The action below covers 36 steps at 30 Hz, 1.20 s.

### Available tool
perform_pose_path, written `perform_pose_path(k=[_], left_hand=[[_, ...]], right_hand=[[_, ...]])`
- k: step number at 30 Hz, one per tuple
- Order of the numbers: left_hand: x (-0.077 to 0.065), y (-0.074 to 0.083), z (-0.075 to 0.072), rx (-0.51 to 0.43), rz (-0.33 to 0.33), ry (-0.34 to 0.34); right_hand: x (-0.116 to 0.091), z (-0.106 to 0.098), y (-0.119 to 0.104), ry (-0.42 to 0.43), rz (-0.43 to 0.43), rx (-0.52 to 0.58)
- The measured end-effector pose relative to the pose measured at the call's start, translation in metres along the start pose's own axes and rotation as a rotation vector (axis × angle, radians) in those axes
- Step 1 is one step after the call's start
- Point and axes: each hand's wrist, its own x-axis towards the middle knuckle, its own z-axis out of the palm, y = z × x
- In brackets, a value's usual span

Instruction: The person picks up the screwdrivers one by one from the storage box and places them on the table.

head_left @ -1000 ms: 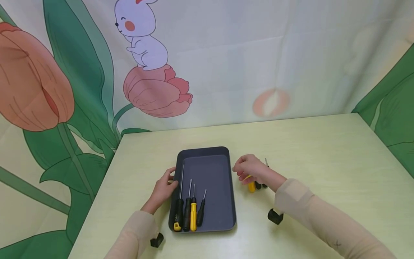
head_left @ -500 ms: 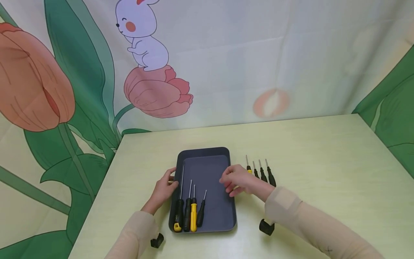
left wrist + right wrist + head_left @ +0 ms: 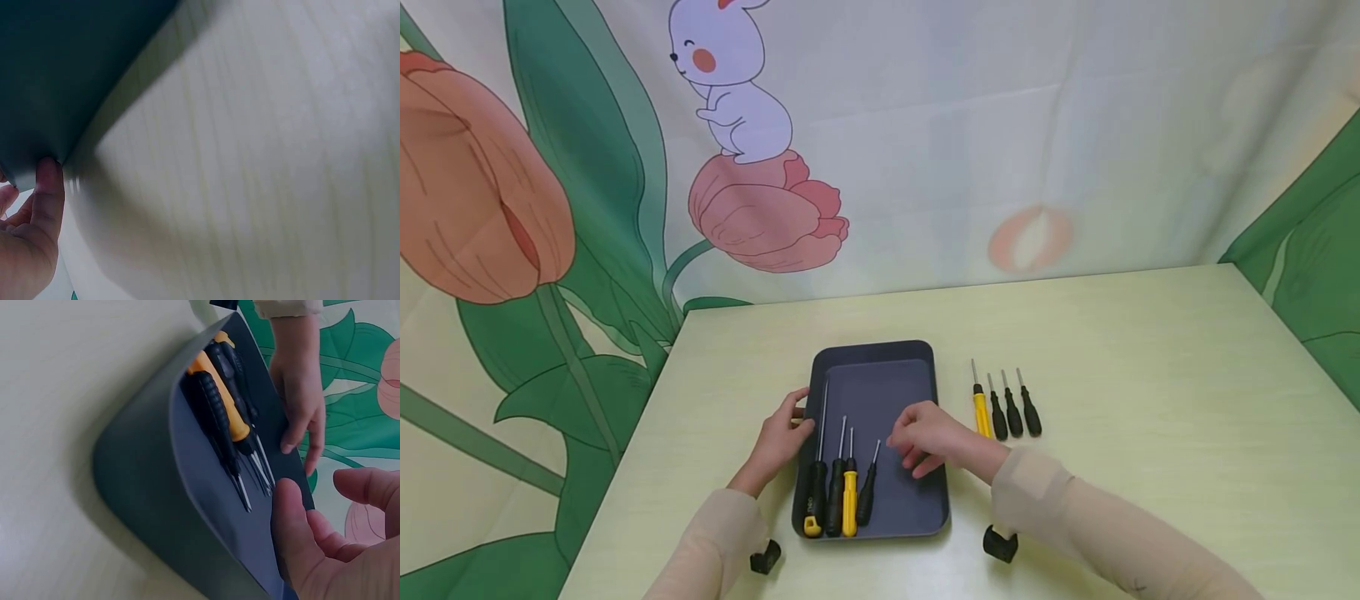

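Note:
A dark grey tray point(image 3: 902, 522) lies on the table. My left hand point(image 3: 778, 437) holds its left wall, thumb over the rim and fingers outside. Along the tray's left side lie a long black screwdriver with a yellow end point(image 3: 816, 492), a black screwdriver point(image 3: 835, 500), a yellow screwdriver point(image 3: 849, 500) and a shorter black screwdriver point(image 3: 867, 496). Over the tray's right half hovers my right hand point(image 3: 928, 437), with nothing in it; in the right wrist view its thumb and forefinger stand apart, near the shorter black screwdriver's tip.
Right of the tray, a yellow screwdriver point(image 3: 981, 412) and several small black screwdrivers point(image 3: 1012, 417) lie side by side. The pale table point(image 3: 1135, 375) extends to the right, and a printed curtain point(image 3: 910, 167) hangs behind it.
My right hand has moved left and down from the screwdrivers beside the tray to above the tray, uncovering those screwdrivers. My left hand stays on the tray wall.

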Motion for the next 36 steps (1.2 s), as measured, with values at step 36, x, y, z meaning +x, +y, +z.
perform_pose_path(k=[36], left_hand=[[0.001,-0.001,0.000,-0.014,-0.003,-0.009]], right_hand=[[0.022,0.047,0.018,0.157,-0.057,-0.218]])
